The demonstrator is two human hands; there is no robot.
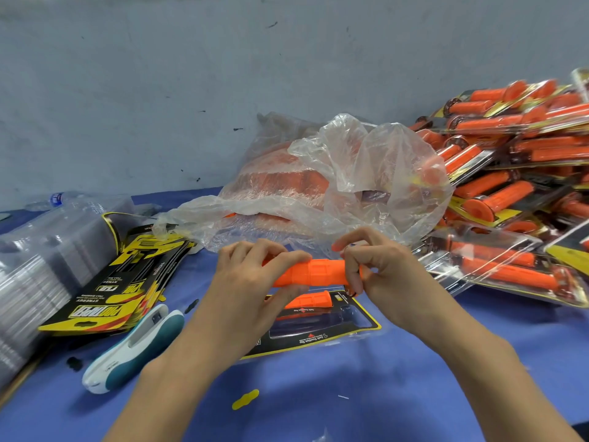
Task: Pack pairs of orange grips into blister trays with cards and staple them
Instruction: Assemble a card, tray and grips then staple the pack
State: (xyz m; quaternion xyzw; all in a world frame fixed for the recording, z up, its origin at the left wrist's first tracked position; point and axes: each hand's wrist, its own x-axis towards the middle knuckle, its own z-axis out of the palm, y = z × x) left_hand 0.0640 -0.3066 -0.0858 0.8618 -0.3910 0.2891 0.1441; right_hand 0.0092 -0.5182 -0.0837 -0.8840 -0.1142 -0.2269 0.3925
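An orange grip (314, 272) is held level above the table between both hands. My left hand (255, 282) grips its left end, and my right hand (376, 266) pinches its right end. Directly below lies an open blister tray with a black and yellow card (318, 330); a second orange grip (310, 299) sits in the tray's upper slot. A clear plastic bag (318, 193) with more orange grips lies just behind the hands.
A white and teal stapler (134, 346) lies left of the tray. Loose cards (121, 288) and a stack of clear trays (41, 260) are at the left. Several packed blister packs (510, 173) pile up at the right. A yellow card scrap (245, 399) lies on the blue cloth.
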